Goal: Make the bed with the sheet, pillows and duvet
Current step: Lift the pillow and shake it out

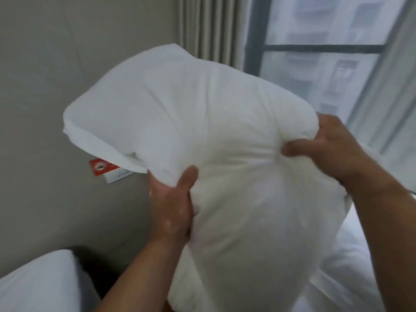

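Observation:
A plump white pillow (202, 122) fills the middle of the head view, held up in the air in front of the wall. My left hand (173, 203) grips its lower left edge, thumb pressed into the fabric. My right hand (324, 147) pinches its right side, bunching the cover. The pillow's open cover end droops at the left. A second white pillow (38, 282) lies at the bottom left. White bedding (351, 266) shows at the bottom right, partly hidden behind the held pillow.
A beige wall (56, 86) stands close behind, with a small red and white card (105, 171) fixed to it. Pleated curtains (211, 25) and a large window (326, 64) are at the upper right.

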A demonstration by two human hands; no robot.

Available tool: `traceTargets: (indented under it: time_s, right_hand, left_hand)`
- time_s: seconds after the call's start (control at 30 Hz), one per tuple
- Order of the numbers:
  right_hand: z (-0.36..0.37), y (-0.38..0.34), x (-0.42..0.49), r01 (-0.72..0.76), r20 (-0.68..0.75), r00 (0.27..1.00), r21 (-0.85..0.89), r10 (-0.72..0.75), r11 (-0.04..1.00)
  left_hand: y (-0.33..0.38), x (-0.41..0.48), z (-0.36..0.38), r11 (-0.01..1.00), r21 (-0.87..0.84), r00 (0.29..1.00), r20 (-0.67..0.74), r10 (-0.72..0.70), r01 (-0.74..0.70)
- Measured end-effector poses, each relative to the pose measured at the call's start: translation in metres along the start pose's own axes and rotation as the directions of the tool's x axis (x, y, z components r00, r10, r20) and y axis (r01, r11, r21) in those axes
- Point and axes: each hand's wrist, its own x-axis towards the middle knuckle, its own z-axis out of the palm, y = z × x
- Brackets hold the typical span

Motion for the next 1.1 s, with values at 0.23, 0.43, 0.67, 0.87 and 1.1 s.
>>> traceTargets:
  time_s: [0.23,0.43,0.67,0.87,1.1]
  right_hand:
    - [-0.15,0.069,-0.003,-0.23,-0.17,0.967,-0.259,0.19,0.938]
    - [-0.162,0.165,-0.018,-0.366,-0.193,0.924,-0.693,0.329,0.621]
    - [-0.072,0.148,-0.078,-0.448,-0.307,0.893,-0.533,0.329,0.718]
    - [-0.018,0.109,-0.155,-0.232,-0.162,0.971,-0.808,0.175,0.541]
    - [-0.088,0.157,-0.094,-0.302,-0.286,0.953,-0.869,0.099,0.392]
  left_hand:
    - [-0.007,-0.07,0.155,0.999,0.0,0.976,0.212,0.044,-0.045]
    - [-0.06,-0.104,0.209,0.932,0.356,0.89,0.399,-0.218,0.069]
    - [-0.048,-0.035,0.192,0.748,0.637,0.653,0.648,-0.392,-0.184]
    - [-0.029,0.121,0.158,0.099,0.609,0.612,0.791,0.002,-0.787]
    - [-0.085,0.223,0.195,0.027,0.533,0.528,0.843,-0.102,-0.846]
